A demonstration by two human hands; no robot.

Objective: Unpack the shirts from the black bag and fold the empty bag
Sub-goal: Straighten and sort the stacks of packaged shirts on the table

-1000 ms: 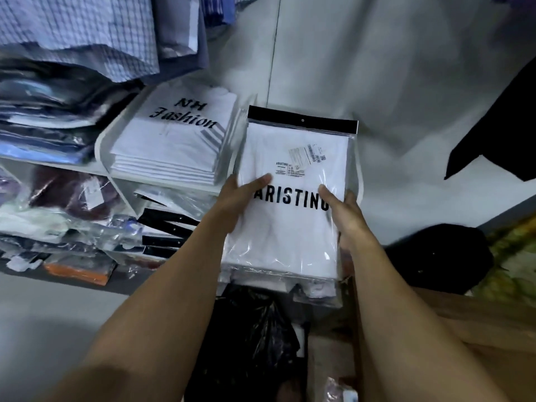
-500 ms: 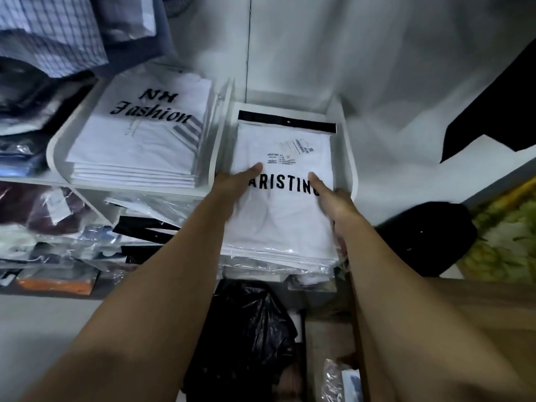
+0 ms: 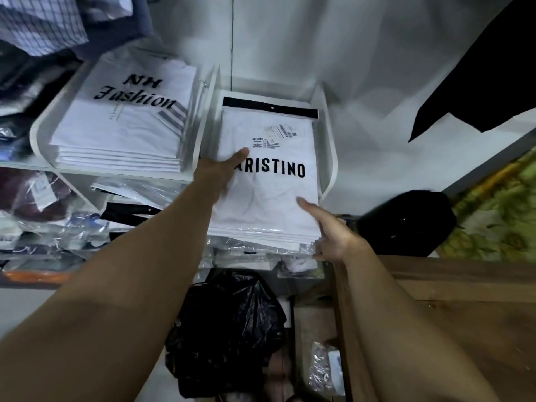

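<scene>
Left shelves: mixed packed clothes (image 3: 37,210) piled in clear wrap on the lower shelf; a checked shirt (image 3: 37,21) hangs over the top corner.
NH stack: one pile (image 3: 124,123) of white folded shirts printed "NH Fashion", about six layers at its front edge, in the left bay of the white shelf (image 3: 116,174).
Divider: a clear upright panel (image 3: 207,111) stands between the two bays.
Left hand: one, (image 3: 216,177), lying flat on the top packet's left side, thumb stretched over the first letter of the print; the fingers are hidden at the stack's left edge, so I cannot tell how they stand.
Aristino stack: one pile (image 3: 272,195) of white shirts in clear wrap with a black top strip, several layers, in the right bay; front edge overhangs the shelf.
Right hand: one, (image 3: 330,233), at the near right corner, thumb on top, fingers curled under the edge, pinching the stack.
Black bag: one, (image 3: 232,329), crumpled on the floor below the stack, between the forearms.
Counter: brown wood (image 3: 464,300) at right, a dark bundle (image 3: 406,224) behind it.
Room: pale wall (image 3: 319,44); dark cloth (image 3: 493,76) hangs upper right.
</scene>
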